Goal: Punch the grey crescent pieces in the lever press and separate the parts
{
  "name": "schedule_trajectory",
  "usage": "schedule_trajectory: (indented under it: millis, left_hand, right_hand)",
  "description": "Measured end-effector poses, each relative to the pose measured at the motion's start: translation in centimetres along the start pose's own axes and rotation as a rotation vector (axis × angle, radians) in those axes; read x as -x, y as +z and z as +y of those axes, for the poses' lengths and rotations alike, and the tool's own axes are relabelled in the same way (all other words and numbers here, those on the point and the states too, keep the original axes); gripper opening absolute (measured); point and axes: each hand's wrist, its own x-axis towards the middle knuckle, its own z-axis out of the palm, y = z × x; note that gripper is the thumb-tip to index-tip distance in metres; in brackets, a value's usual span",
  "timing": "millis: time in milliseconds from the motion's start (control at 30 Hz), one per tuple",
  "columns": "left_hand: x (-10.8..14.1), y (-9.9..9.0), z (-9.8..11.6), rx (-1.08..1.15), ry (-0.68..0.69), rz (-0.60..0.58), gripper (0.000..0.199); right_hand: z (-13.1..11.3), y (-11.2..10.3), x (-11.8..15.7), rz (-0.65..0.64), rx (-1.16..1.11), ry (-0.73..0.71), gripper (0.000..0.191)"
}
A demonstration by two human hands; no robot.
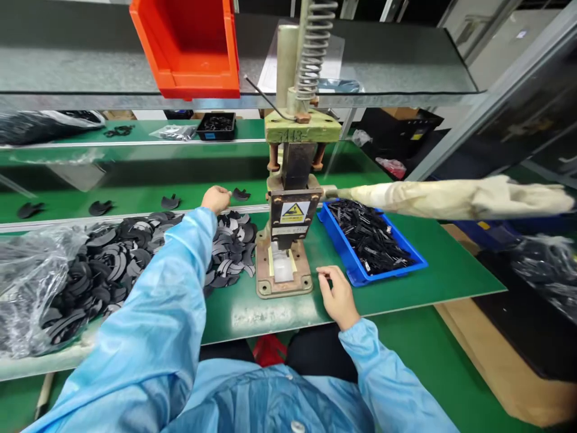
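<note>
My left hand [217, 199] reaches over the green work surface with its fingers pinched together. At its fingertips is a curved black piece [241, 194], lying beside the hand press [295, 204]. Under my left forearm spreads a heap of similar black curved pieces [108, 258], partly hidden by the sleeve. My right hand [338, 294] rests near the bench's front edge, thumb and fingers loosely apart, nothing visible in it. It lies between the press base [264, 285] and a blue tray [360, 279] of thin black parts [369, 234]. A pale block [283, 269] sits under the press head.
The press's cloth-wrapped lever [451, 197] sticks out right above the blue tray. More curved pieces [100, 208] lie in a row at the left. Clear plastic wrap [31, 288] covers the heap's left end. An orange bin [193, 78] stands on the shelf above.
</note>
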Motion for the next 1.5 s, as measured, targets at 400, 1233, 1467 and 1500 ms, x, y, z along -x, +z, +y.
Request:
schedule_trajectory:
  millis: [400,1233,1467,1500]
  left_hand:
    - [24.7,-0.1,-13.9,-0.121,0.551,-0.190,0.043]
    - [27.2,3.3,-19.1,-0.132,0.676,-0.293,0.039]
    - [27.3,3.3,-19.1,-0.153,0.663,-0.292,0.040]
    - [27.4,3.3,-19.0,-0.151,0.664,-0.291,0.040]
  right_hand:
    - [-2.5,-2.4,2.4,0.005,0.037,-0.106,0.035]
    - [7.9,-17.1,-8.9,-0.121,0.744,0.307,0.044]
    - [7.0,-17.5,-9.2,-0.016,0.583,0.247,0.037]
    - [6.8,-17.5,-9.1,0.038,0.538,0.246,0.033]
